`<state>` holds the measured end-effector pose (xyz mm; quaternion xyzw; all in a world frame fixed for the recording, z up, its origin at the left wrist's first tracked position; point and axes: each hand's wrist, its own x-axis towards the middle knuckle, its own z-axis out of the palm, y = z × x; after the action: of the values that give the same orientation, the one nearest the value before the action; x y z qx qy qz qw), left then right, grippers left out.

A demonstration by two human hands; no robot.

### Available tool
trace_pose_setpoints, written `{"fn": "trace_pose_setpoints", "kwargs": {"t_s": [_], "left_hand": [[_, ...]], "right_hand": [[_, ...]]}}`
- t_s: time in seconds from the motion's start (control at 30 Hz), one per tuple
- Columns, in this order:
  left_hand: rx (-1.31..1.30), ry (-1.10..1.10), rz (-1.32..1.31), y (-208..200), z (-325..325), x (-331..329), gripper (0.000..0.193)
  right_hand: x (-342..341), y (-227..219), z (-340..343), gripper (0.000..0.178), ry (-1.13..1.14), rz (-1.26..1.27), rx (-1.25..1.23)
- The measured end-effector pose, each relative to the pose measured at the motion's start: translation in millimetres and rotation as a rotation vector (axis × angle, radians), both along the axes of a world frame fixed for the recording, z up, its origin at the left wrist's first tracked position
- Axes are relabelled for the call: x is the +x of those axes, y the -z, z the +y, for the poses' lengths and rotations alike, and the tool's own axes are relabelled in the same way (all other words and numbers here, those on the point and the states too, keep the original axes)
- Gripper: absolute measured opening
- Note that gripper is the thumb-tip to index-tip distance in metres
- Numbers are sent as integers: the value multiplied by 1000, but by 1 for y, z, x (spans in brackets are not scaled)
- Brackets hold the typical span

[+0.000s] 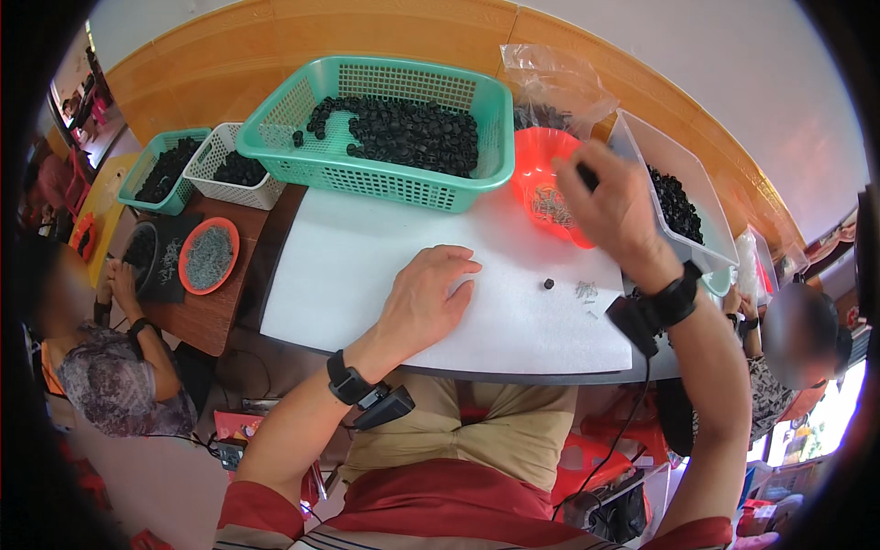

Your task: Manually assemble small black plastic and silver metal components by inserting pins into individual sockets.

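My right hand [612, 203] is raised over the near right side of a red scalloped bowl [530, 151], its fingers closed on a small black plastic part [588, 176]. Small metal pieces [553, 205] lie in the bottom of that bowl, partly hidden by the hand. On the white sheet [367, 238], my left hand [423, 298] rests with thumb and fingers apart, holding nothing. To its right sit one loose black part [548, 283] and a little heap of metal pieces [587, 291].
A large green basket [367, 174] of black parts stands at the back. A clear plastic bag [555, 78] and a white bin [720, 215] of black parts flank the bowl. People work at both sides; the left table holds smaller baskets and an orange bowl [235, 240].
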<state>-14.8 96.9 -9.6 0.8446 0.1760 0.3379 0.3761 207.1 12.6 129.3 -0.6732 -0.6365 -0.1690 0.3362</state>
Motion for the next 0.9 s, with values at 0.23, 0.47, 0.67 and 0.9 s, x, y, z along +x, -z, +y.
{"fn": "trace_pose_setpoints", "kwargs": {"t_s": [0.23, 0.47, 0.67, 0.9], "left_hand": [[150, 11, 0, 4, 0, 7, 23], [99, 36, 32, -3, -1, 4, 22], [81, 45, 73, -6, -1, 5, 18], [92, 42, 59, -3, 1, 9, 19]], "right_hand": [[66, -77, 42, 26, 160, -39, 59], [119, -97, 110, 35, 171, -139, 66], [159, -63, 163, 36, 112, -172, -78], [206, -23, 180, 39, 149, -336, -370]]}}
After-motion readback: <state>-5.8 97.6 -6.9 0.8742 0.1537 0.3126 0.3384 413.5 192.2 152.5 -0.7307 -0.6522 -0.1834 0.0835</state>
